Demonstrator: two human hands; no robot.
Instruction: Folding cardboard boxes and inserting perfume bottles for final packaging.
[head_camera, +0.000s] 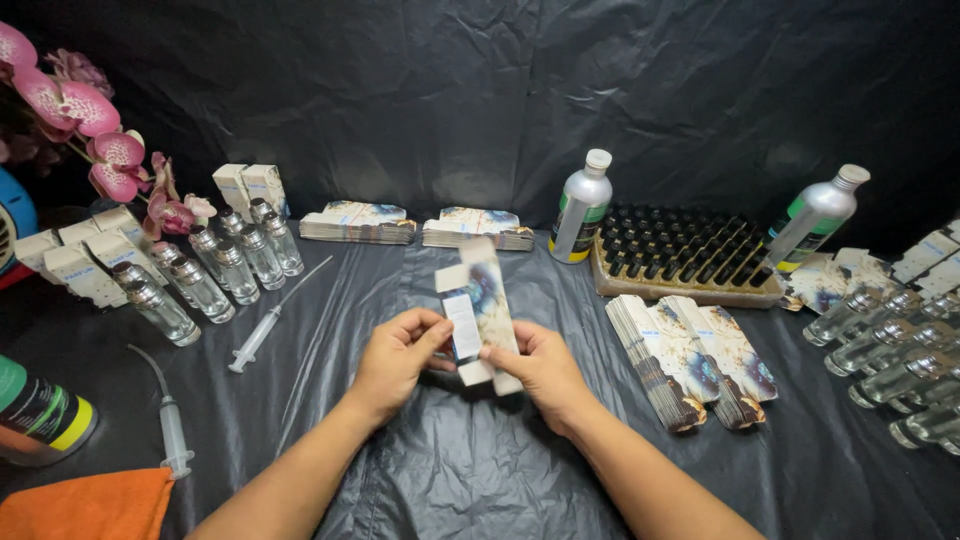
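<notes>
Far left I see orchids (95, 120), glass bottles (215, 265) and a syringe (268, 325) on black sheet (450, 470). Centre frame: left hand (395, 360) and right hand (540, 370) both grasp a half-folded carton (478, 310), held upright above the sheet. Right: flat carton stacks (690, 370), cap tray (680, 255), more bottles.

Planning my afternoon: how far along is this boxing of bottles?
Done: a few white assembled cartons at far left. In hand: both hands fold one printed paper carton. Left: flat carton stacks and unboxed clear glass bottles.
</notes>
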